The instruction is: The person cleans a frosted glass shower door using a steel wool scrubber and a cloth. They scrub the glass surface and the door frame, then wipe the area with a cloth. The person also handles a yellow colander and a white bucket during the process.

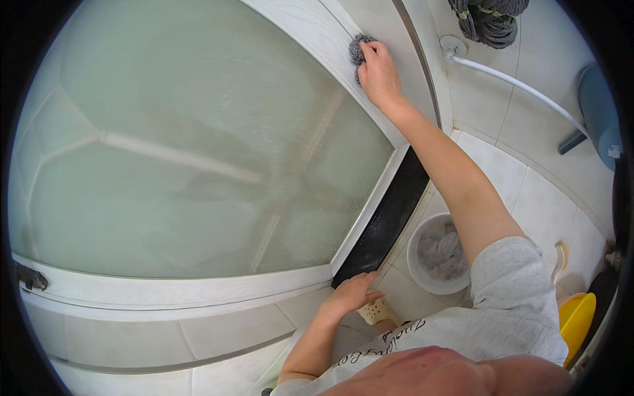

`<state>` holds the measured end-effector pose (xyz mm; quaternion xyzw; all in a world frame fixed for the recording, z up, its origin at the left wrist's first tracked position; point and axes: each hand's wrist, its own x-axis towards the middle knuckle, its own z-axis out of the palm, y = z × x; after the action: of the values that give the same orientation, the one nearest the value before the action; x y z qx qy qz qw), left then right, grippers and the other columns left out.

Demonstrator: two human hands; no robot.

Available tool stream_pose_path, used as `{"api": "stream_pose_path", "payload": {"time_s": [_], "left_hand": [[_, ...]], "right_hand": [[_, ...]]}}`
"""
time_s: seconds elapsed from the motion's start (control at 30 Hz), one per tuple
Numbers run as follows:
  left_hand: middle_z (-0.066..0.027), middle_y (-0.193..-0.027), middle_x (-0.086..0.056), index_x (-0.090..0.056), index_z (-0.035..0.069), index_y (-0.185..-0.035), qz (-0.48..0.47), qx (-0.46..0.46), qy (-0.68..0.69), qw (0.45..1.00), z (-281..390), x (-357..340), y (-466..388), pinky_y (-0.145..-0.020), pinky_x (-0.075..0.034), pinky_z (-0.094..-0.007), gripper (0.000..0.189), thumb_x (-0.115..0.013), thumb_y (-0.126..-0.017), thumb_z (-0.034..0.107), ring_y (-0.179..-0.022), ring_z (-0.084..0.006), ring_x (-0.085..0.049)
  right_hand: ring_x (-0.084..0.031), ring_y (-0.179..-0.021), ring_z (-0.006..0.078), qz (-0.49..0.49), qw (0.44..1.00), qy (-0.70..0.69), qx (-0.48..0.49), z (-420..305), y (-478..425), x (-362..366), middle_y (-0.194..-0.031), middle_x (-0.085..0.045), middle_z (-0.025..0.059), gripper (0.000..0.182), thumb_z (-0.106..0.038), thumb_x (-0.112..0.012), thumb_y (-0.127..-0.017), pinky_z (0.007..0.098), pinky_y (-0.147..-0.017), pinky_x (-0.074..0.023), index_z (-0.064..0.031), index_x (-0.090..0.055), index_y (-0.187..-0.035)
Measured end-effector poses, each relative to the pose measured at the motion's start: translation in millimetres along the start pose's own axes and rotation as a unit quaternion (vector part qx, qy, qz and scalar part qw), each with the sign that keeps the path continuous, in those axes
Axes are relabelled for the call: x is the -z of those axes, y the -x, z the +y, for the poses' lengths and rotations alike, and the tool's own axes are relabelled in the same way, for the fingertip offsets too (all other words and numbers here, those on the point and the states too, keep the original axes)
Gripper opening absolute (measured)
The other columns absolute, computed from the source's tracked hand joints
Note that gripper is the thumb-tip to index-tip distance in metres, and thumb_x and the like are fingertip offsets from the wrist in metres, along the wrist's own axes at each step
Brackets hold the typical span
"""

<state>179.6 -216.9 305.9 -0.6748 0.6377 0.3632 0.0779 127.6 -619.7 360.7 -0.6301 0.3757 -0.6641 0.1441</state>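
My right hand (380, 74) grips a grey scouring pad (360, 49) that looks like steel wool, pressed on the white door frame (342, 59) at the top of the view. Beside that frame spans a large frosted glass pane (208, 148), with streaks and small drops on it. My left hand (352, 293) hangs low near the frame's bottom corner, fingers apart and holding nothing. Just beyond its fingertips lies the black sill (381, 218).
A white bucket (413, 257) of cloudy water and cloth stands on the tiled floor. A brush (560, 260) and a yellow basin (577, 321) are at the right. A white hose (520, 84) runs along the tiled wall, below grey mop strands (495, 29).
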Motion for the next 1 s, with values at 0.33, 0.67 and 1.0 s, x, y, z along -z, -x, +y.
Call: {"api": "stream_pose_path", "payload": {"time_s": [0.33, 0.67, 1.0], "left_hand": [[-0.0228, -0.110, -0.056, -0.046, 0.004, -0.123, -0.020, 0.016, 0.020, 0.999, -15.9, -1.8, -0.6, -0.087, -0.043, -0.0426, 0.056, -0.060, -0.082, 0.039, -0.104, -0.0372, -0.053], [-0.0215, -0.110, -0.056, -0.045, 0.004, -0.123, -0.012, 0.011, -0.004, 1.000, -19.5, -11.3, 3.1, -0.086, -0.044, -0.0427, 0.056, -0.059, -0.082, 0.040, -0.104, -0.0364, -0.053], [-0.0201, -0.113, -0.055, -0.046, 0.005, -0.123, 0.003, 0.010, 0.008, 1.000, -9.7, 2.7, 5.1, -0.089, -0.043, -0.0404, 0.055, -0.063, -0.081, 0.036, -0.104, -0.0364, -0.053]], "right_hand": [[-0.052, -0.100, 0.0359, -0.268, 0.958, 0.088, -0.047, 70.4, 62.9, 29.7, -0.109, -0.052, 0.0203, 0.039, 0.005, -0.048, -0.075, 0.0397, -0.087, -0.0432, 0.0030, -0.053, -0.113], [-0.051, -0.105, 0.0357, 0.038, 0.976, -0.075, 0.200, -89.0, -118.1, 1.0, -0.114, -0.052, 0.0190, 0.039, 0.002, -0.051, -0.077, 0.0387, -0.090, -0.0422, 0.0027, -0.050, -0.116], [-0.051, -0.103, 0.0354, -0.023, 0.986, 0.017, 0.165, -17.5, -50.8, -4.0, -0.116, -0.051, 0.0169, 0.041, 0.003, -0.050, -0.076, 0.0386, -0.088, -0.0433, -0.0006, -0.050, -0.117]]}}
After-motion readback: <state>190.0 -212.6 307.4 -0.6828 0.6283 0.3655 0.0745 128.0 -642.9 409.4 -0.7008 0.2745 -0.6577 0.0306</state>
